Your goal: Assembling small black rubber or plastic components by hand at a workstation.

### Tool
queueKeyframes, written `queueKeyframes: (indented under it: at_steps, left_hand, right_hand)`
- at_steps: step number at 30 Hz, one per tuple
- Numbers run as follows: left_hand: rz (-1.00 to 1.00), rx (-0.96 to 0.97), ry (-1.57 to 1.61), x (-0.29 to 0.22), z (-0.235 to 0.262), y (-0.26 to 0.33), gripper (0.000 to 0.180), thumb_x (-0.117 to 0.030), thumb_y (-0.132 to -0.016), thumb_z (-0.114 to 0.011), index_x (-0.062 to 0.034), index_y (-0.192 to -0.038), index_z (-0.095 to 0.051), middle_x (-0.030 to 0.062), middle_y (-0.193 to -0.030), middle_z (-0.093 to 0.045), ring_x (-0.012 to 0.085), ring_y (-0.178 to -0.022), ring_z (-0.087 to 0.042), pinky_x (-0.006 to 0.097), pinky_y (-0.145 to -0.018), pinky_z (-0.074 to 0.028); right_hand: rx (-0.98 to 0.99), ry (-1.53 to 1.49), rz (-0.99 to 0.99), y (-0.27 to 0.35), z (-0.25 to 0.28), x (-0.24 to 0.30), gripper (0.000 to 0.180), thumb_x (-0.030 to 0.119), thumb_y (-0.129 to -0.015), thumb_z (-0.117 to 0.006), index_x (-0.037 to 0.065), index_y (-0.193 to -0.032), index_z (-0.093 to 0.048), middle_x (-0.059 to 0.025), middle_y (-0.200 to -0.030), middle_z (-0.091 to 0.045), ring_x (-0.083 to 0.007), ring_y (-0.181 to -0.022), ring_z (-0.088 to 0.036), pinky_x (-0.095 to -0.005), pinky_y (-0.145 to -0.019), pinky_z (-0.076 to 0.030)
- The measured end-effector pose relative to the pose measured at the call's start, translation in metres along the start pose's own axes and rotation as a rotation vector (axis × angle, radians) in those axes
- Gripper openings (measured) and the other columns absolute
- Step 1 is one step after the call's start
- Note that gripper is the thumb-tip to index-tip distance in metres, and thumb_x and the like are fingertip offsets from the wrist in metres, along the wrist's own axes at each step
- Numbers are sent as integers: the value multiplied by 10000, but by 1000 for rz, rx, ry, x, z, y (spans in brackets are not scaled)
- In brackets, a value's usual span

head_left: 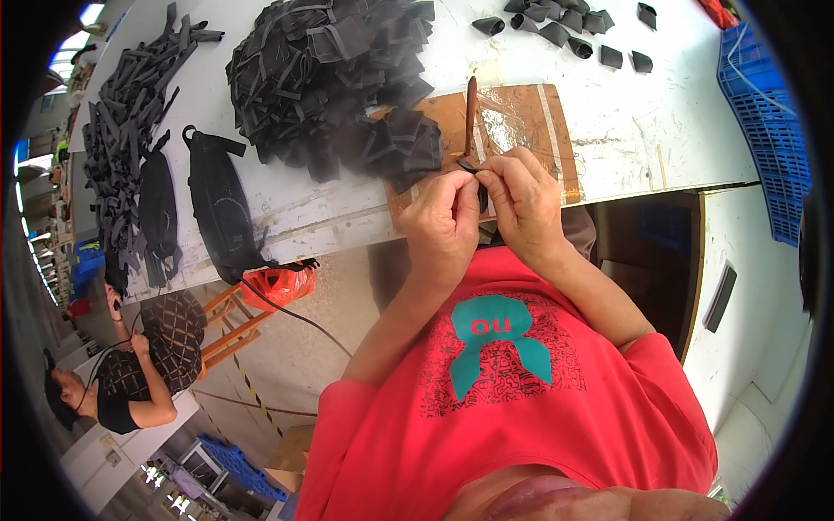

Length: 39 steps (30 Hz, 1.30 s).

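Note:
My left hand [441, 221] and my right hand [527, 204] meet near the table's front edge, fingers pinched together. Between the fingertips is a small black fabric strip [469, 165], partly hidden by the fingers. Just beyond it a narrow brown rod [471, 113] shows over a brown board [543, 130] with clear tape across it. To the left of my hands, a few black fabric pieces [404, 143] lie on the board's edge, beside a large heap of black fabric pieces [330, 61].
Small folded black loops [556, 33] are scattered at the back right of the white table [660, 113]. Black strips [130, 130] and black pouches [221, 200] lie on the left. A blue crate [764, 113] stands at the right. Another person [130, 373] sits at far left.

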<state>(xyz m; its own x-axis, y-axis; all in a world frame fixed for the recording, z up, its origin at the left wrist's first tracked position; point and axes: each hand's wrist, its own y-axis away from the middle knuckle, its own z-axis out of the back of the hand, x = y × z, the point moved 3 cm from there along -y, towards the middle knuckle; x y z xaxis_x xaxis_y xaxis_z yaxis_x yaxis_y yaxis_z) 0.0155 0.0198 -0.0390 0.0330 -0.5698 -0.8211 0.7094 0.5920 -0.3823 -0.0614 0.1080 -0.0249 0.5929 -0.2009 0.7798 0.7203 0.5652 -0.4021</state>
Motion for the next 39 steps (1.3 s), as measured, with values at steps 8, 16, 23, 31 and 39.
queueKeyframes:
  at_steps: [8, 16, 23, 31, 39]
  left_hand:
    - [349, 56, 394, 9, 2, -4, 69, -53, -794, -612, 7, -824, -598, -13, -652, -564, 21, -521, -480, 155, -457, -379]
    - [248, -136, 286, 3, -5, -3, 92, 34, -787, -554, 6, -873, -570, 40, -676, -581, 36, -456, -463, 161, -398, -359]
    - [782, 241, 1393, -5, 7, -19, 212, 55, -760, -500, 12, -967, -509, 48, -738, -569, 22, -385, -286, 155, -365, -238]
    - [512, -23, 737, -18, 10, -27, 118, 61, -779, -506, 30, -892, -520, 76, -748, -568, 27, -395, -387, 175, -331, -262]
    - [667, 424, 1887, -38, 25, -79, 219, -74, -896, -370, 36, -1040, -494, 108, -794, -577, 33, -295, -292, 169, -302, -213]
  right_hand:
    - [96, -235, -180, -2, 6, -3, 117, 75, -739, -633, 7, -825, -591, -78, -688, -526, -163, -523, -513, -265, -477, -416]
    - [-25, 168, 68, 0, -4, -12, 86, 72, -723, -625, 33, -796, -602, -69, -673, -527, -190, -528, -534, -279, -483, -431]
    - [204, -1264, -901, -9, 1, -13, 66, 39, -762, -601, -14, -791, -575, 43, -600, -450, -40, -505, -395, -188, -427, -317]
    - [399, -1229, -819, -18, 4, -3, 207, 240, -849, -546, 41, -793, -546, 47, -604, -420, -26, -535, -338, -178, -453, -276]
    - [381, -736, -351, -97, 28, 28, 344, 334, -847, -545, 34, -679, -536, 40, -533, -421, -28, -484, -345, -189, -430, -255]
